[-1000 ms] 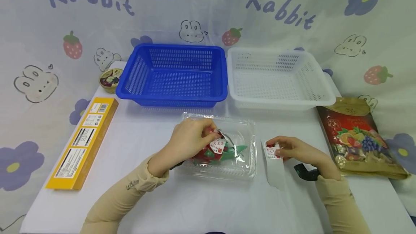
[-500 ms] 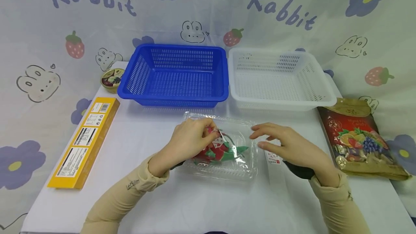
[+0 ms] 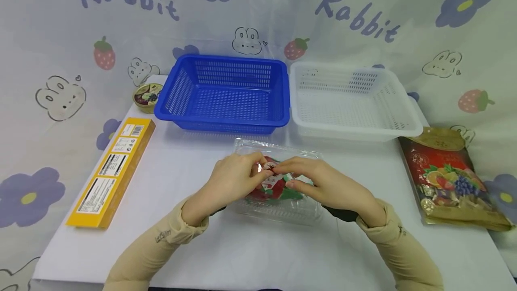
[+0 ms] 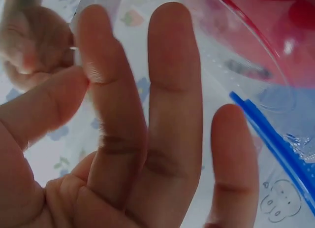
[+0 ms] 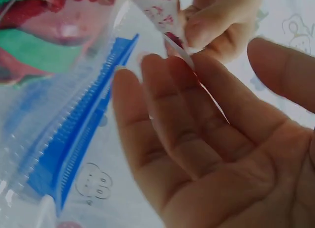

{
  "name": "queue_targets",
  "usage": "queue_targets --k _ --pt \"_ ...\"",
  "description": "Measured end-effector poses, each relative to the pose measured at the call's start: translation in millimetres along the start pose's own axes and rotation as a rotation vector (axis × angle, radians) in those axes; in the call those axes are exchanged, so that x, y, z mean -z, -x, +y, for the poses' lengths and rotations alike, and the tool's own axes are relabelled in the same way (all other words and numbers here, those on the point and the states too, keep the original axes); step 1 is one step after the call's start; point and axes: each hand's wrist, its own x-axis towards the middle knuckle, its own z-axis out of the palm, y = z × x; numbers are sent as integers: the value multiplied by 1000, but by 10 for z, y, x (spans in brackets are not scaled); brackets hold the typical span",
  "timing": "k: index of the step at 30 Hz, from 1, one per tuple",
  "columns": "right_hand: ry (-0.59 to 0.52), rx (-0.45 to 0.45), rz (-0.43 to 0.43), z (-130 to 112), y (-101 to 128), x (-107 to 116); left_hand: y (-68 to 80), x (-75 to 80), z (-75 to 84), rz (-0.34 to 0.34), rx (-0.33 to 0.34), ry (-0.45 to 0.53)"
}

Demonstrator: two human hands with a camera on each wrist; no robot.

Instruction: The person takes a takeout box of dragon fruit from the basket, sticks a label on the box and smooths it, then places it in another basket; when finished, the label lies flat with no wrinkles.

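Observation:
A clear plastic box (image 3: 307,152) lies on the table in front of me, with a red and green dragon fruit (image 3: 277,190) inside. Above its lid, my left hand (image 3: 238,176) pinches a white and red sticker (image 5: 155,9) between thumb and index finger. The right hand (image 3: 327,185) has come in from the other side. In the right wrist view its fingers are extended, with the fingertips (image 5: 184,70) right at the sticker's edge and the thumb apart. My hands partly hide the box lid and fruit in the head view.
Behind the box stand a blue basket (image 3: 226,127) and a white basket (image 3: 355,134), side by side. A yellow carton (image 3: 111,174) lies left, near a round tin (image 3: 146,98). To the right lies a red and gold candy bag (image 3: 452,178).
My right hand has let go of the sticker strip on the table and moved left to the sticker over the box. The left hand has stayed over the lid, still pinching the sticker.

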Motion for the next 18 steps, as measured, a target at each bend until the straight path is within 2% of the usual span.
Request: queue_targets --k 6,10,14,16,18 --pt "-124 -30 98 114 -52 -21 138 -58 -14 12 -85 -14" --pt "-220 -62 112 177 -94 -1 220 -148 -44 55 -131 -30" --pt "-280 -85 77 209 -130 28 295 -236 -63 174 -180 -68" --pt "-287 -87 58 217 -144 42 323 -286 -68 260 -233 -131" --pt "-290 -106 38 227 -153 61 337 -341 -79 343 -316 -233"
